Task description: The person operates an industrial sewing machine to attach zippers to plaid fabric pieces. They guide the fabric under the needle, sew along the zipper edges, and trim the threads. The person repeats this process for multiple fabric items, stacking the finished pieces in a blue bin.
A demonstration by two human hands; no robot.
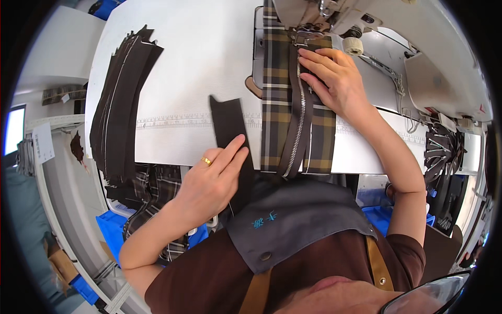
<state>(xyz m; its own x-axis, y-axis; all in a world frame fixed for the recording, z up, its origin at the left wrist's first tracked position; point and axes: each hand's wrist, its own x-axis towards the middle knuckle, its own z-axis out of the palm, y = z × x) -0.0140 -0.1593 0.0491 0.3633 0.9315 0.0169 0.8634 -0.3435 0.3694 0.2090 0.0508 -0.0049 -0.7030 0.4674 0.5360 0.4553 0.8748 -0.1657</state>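
Observation:
My right hand (334, 78) lies with its fingers stretched out over a metal-toothed zipper (299, 115) and the plaid fabric (274, 110) under it. Its fingertips rest by the zipper tape, just in front of the sewing machine's presser foot (299, 41). The zipper runs lengthwise along the plaid piece, down to the table's near edge. To the left, my left hand (212, 180) holds a dark fabric strip (228, 120), fingers on top and thumb hidden. The strip's far end is slightly blurred above the white table.
A stack of dark strips (117, 104) lies on the table's left side. The machine head (434, 47) overhangs the right. Plaid cloth (157, 193) hangs at the near left edge, above a blue bin (112, 230). Bundled zippers (442, 152) hang at the right.

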